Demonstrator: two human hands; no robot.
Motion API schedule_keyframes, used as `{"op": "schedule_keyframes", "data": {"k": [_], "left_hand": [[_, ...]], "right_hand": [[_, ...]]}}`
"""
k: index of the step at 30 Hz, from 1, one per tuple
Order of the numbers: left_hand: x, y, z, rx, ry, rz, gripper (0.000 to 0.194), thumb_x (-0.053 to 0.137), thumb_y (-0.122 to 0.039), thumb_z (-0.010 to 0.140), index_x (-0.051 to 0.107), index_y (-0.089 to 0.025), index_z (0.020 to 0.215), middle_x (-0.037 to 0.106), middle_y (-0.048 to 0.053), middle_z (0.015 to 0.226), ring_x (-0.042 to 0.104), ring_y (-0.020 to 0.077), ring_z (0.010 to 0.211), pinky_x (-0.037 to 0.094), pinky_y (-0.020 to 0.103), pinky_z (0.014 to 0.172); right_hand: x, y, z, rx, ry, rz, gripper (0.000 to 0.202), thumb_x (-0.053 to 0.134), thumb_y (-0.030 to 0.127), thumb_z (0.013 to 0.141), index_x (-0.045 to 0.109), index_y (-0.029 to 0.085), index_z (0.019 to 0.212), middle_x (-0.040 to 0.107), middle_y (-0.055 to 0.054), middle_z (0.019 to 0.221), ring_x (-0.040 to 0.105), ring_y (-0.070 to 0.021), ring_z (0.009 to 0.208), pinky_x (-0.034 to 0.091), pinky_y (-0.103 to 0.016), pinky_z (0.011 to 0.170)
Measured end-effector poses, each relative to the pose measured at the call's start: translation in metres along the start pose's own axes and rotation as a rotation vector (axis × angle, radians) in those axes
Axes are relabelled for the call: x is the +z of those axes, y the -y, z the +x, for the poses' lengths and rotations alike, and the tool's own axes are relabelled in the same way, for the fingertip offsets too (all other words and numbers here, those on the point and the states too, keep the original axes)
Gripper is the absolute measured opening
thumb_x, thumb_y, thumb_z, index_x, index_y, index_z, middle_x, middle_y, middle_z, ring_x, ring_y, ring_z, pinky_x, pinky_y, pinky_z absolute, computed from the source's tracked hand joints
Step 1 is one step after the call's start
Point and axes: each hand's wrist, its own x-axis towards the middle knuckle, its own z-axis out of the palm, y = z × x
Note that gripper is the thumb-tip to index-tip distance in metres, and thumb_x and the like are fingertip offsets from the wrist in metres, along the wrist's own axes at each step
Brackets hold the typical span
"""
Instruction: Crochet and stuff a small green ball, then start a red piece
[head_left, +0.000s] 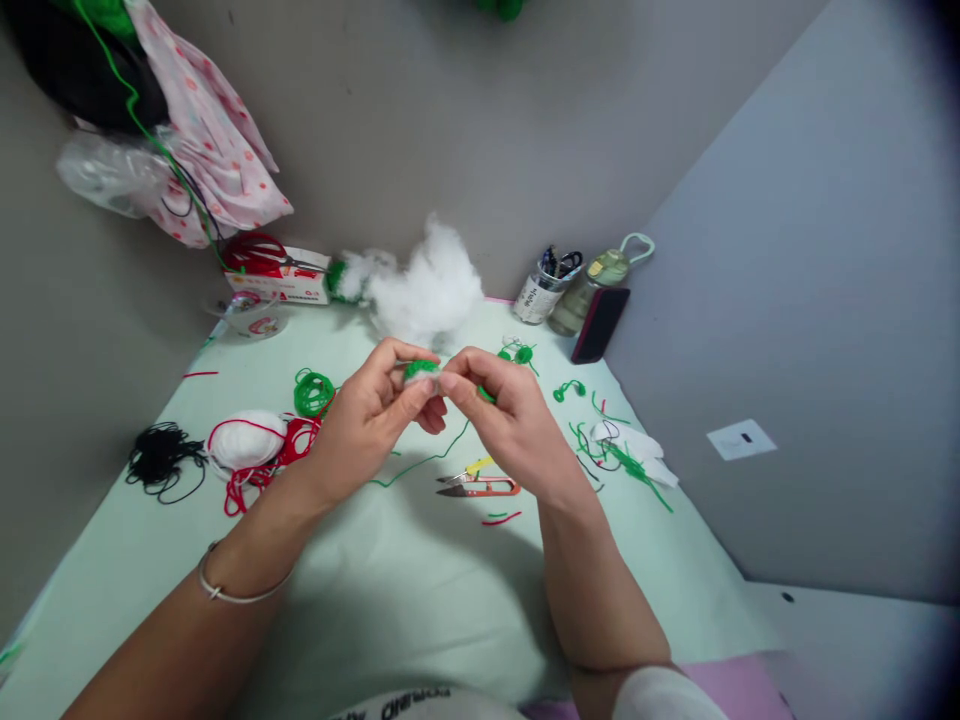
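Observation:
Between the fingertips of both hands is a small green yarn piece (421,371) with white fluff at its lower edge. My left hand (373,415) pinches it from the left, thumb below and fingers behind. My right hand (499,415) is closed, its thumb and index fingertip meeting at the right edge of the piece; a bit of green shows within its curled fingers. A thin green strand (424,462) runs down to the table beneath the hands. Orange-handled thread snips (484,487) lie below the right hand, beside a small yellow tool (478,466).
White stuffing (431,285) is heaped at the back. Red scissors (259,254) rest on a box at the back left. White (247,440), red and black yarn (161,458) lie left. A pen cup (537,295), bottle and phone (600,325) stand back right, above yarn scraps.

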Motion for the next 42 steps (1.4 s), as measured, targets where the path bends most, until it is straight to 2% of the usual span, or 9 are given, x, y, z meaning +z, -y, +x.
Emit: {"op": "schedule_keyframes", "data": {"k": [5, 10, 14, 17, 20, 25, 32, 37, 42], "left_hand": [[0.003, 0.01, 0.003, -0.033, -0.143, 0.001, 0.007, 0.062, -0.022, 0.086, 0.059, -0.022, 0.092, 0.063, -0.007, 0.055, 0.058, 0.0124, 0.045, 0.048, 0.023, 0.047], [0.001, 0.01, 0.005, -0.113, -0.026, -0.205, 0.003, 0.058, -0.022, 0.09, 0.061, -0.022, 0.091, 0.062, -0.006, 0.059, 0.059, 0.0124, 0.051, 0.051, 0.023, 0.051], [-0.004, 0.001, 0.001, -0.092, 0.071, -0.194, 0.016, 0.059, -0.036, 0.099, 0.062, -0.023, 0.107, 0.071, -0.002, 0.076, 0.07, 0.0156, 0.068, 0.06, 0.028, 0.068], [-0.009, -0.004, 0.0, -0.07, 0.115, -0.152, 0.023, 0.062, -0.038, 0.099, 0.061, -0.023, 0.117, 0.074, -0.001, 0.082, 0.074, 0.0172, 0.076, 0.062, 0.031, 0.076], [-0.011, -0.004, 0.001, -0.063, 0.128, -0.15, 0.024, 0.065, -0.035, 0.098, 0.061, -0.021, 0.117, 0.075, -0.001, 0.076, 0.074, 0.017, 0.07, 0.063, 0.03, 0.07], [-0.006, 0.0, 0.003, -0.052, 0.034, -0.121, 0.017, 0.069, -0.031, 0.093, 0.058, -0.019, 0.1, 0.072, -0.004, 0.062, 0.068, 0.0142, 0.053, 0.058, 0.025, 0.055], [0.003, 0.013, 0.005, -0.006, -0.187, 0.003, 0.006, 0.062, -0.018, 0.086, 0.058, -0.021, 0.089, 0.057, -0.01, 0.048, 0.057, 0.0102, 0.045, 0.044, 0.019, 0.047], [0.002, 0.012, 0.006, -0.115, -0.031, -0.242, 0.011, 0.06, -0.032, 0.095, 0.059, -0.021, 0.097, 0.068, -0.005, 0.068, 0.066, 0.0124, 0.061, 0.056, 0.024, 0.062], [-0.003, 0.007, 0.006, -0.12, 0.124, -0.266, 0.027, 0.064, -0.039, 0.097, 0.059, -0.02, 0.115, 0.077, 0.0, 0.085, 0.074, 0.0151, 0.073, 0.063, 0.03, 0.075]], "right_hand": [[0.016, -0.002, -0.001, -0.082, 0.029, -0.137, 0.018, 0.056, 0.014, 0.087, 0.045, 0.024, 0.077, 0.054, 0.005, 0.073, 0.049, -0.0108, 0.067, 0.039, -0.025, 0.064], [0.021, -0.006, 0.001, -0.098, -0.113, -0.206, 0.023, 0.054, 0.015, 0.087, 0.038, 0.025, 0.074, 0.044, 0.008, 0.062, 0.042, -0.0096, 0.057, 0.034, -0.025, 0.058], [0.018, -0.008, 0.0, -0.027, -0.191, -0.079, 0.025, 0.058, 0.018, 0.087, 0.039, 0.024, 0.072, 0.038, 0.01, 0.058, 0.035, -0.0086, 0.053, 0.032, -0.024, 0.055], [0.014, -0.008, 0.0, 0.024, -0.183, -0.013, 0.024, 0.06, 0.02, 0.089, 0.044, 0.024, 0.071, 0.04, 0.009, 0.058, 0.037, -0.0091, 0.055, 0.031, -0.025, 0.054], [0.007, -0.003, 0.0, 0.013, -0.12, 0.034, 0.022, 0.06, 0.022, 0.091, 0.048, 0.023, 0.073, 0.047, 0.008, 0.062, 0.042, -0.0094, 0.058, 0.034, -0.026, 0.057], [0.004, 0.004, -0.002, -0.029, -0.009, 0.013, 0.014, 0.053, 0.018, 0.095, 0.053, 0.022, 0.082, 0.057, 0.007, 0.067, 0.046, -0.0088, 0.059, 0.036, -0.024, 0.059], [0.026, -0.007, 0.0, -0.024, -0.083, -0.169, 0.015, 0.055, 0.019, 0.089, 0.051, 0.023, 0.075, 0.058, 0.006, 0.066, 0.042, -0.0089, 0.058, 0.031, -0.024, 0.058], [0.019, -0.012, 0.004, 0.001, -0.179, -0.196, 0.023, 0.061, 0.027, 0.09, 0.045, 0.023, 0.073, 0.042, 0.009, 0.058, 0.032, -0.0081, 0.053, 0.028, -0.024, 0.054], [-0.001, -0.014, 0.004, 0.059, -0.122, -0.113, 0.022, 0.064, 0.031, 0.092, 0.053, 0.022, 0.075, 0.046, 0.007, 0.061, 0.035, -0.0091, 0.056, 0.029, -0.025, 0.053]]}}
